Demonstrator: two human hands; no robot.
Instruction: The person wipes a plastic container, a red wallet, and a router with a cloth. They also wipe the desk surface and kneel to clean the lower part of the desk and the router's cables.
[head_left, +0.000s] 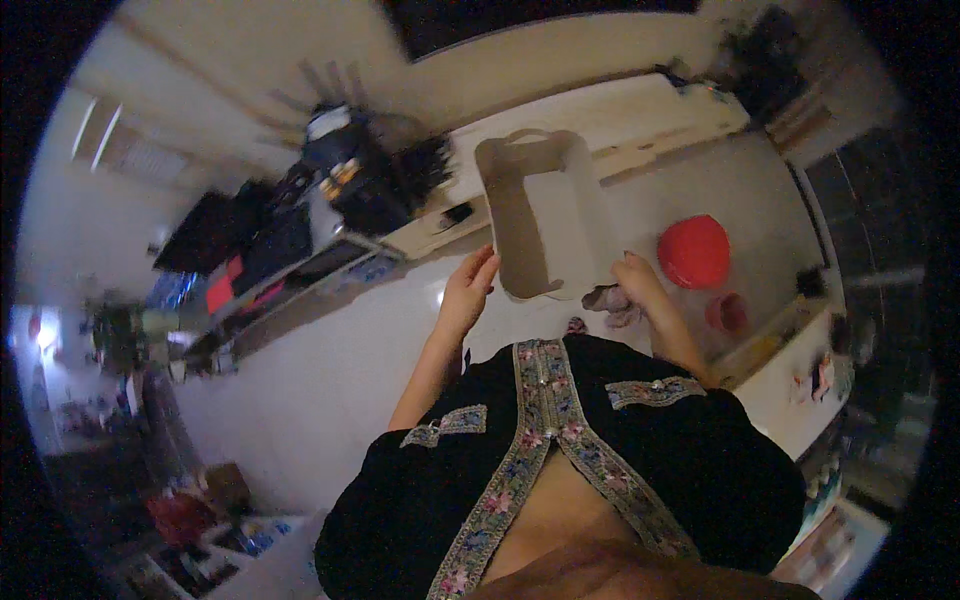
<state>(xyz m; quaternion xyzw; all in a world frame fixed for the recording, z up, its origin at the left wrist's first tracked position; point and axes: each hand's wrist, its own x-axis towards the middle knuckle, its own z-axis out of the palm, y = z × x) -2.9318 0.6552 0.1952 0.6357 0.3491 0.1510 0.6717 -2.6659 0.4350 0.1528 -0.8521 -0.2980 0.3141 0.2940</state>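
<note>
A beige rectangular plastic storage basket (516, 225) with a looped handle at its far end is held out before me, its opening facing up. My left hand (471, 289) grips the near part of its left side. On the opposite side, my right hand (637, 279) holds the near right corner. A crumpled greyish-pink cloth (619, 306) shows just below the right hand, apparently held by it too; the fingers there are partly hidden. The picture is dim and a little blurred.
On the floor to the right stand a red rounded container (694, 251) and a smaller reddish cup-like container (726, 312). A long pale cabinet (622, 112) runs along the wall beyond the basket. Dark bags and clutter (360, 180) crowd the left, above a low shelf (315, 266).
</note>
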